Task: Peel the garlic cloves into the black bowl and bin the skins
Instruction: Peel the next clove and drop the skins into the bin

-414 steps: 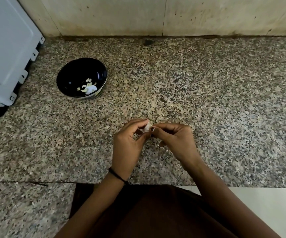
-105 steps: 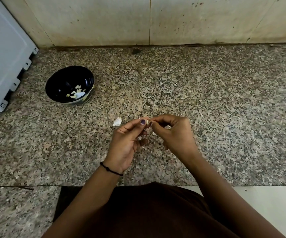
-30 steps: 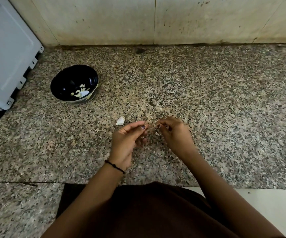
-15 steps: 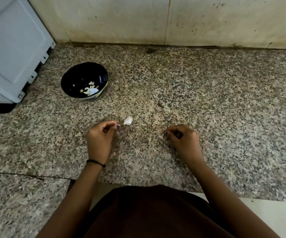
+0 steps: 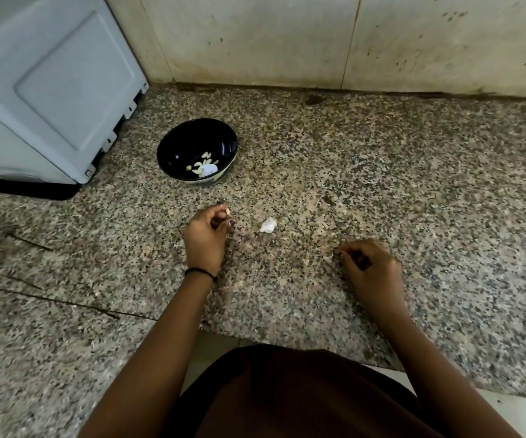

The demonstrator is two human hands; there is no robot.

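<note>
Granite tabletop carries the black bowl, far left, already holding several peeled cloves. The left hand pinches one more clove near it. The right hand is curled, on what I cannot tell. A white scrap lies between the hands, probably skin left to bin.

Counter: speckled granite in grey, pink and black, filling most of the view.
Appliance: pale grey box with a recessed side panel and a black base, standing on the counter at ten o'clock.
Wall: cream tiles at twelve o'clock, flecked dark, with one upright joint.
Stain: dark, on the counter just below the wall.
Crack: thin dark line at eight o'clock.
Floor: pale, at five o'clock.
</note>
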